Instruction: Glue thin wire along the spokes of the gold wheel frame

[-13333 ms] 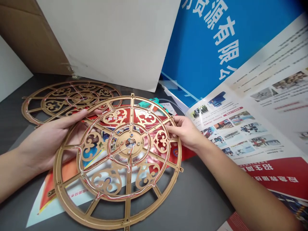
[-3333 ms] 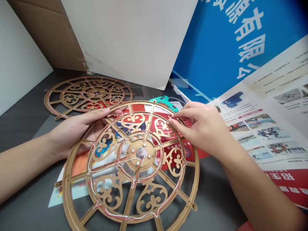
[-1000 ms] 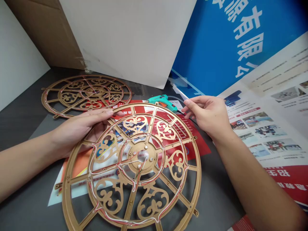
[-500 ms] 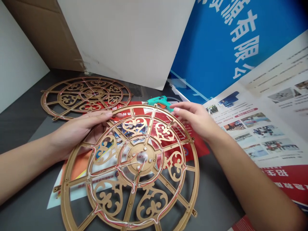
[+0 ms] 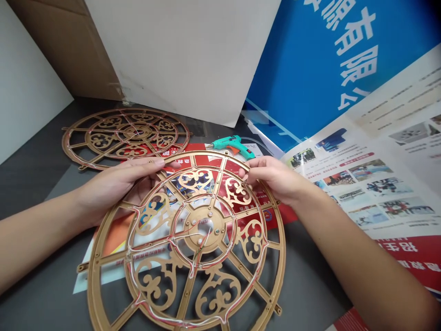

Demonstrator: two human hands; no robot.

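Note:
A round gold openwork frame [image 5: 186, 287], with scroll ornaments and red and white wires along its rings, is tilted up in front of me. My left hand [image 5: 124, 184] holds its upper left rim, the thumb lying along the rim and the other fingers partly hidden behind it. At the upper right, my right hand [image 5: 270, 177] is closed on the rim, its fingertips near the wired inner ring. Beyond the rim, close to the right hand, lies a teal glue gun [image 5: 232, 145] with an orange trigger.
A second gold openwork frame [image 5: 113, 154], also wired, lies flat at the back left of the dark table [image 5: 310, 276]. Printed red and white sheets [image 5: 282, 216] lie beneath the held frame. White panels [image 5: 193, 55] and a blue printed board [image 5: 303, 69] stand behind.
My right hand has closed in on the rim, its fingertips curling inward toward the inner ring. The left hand keeps its hold, and the view has shifted slightly.

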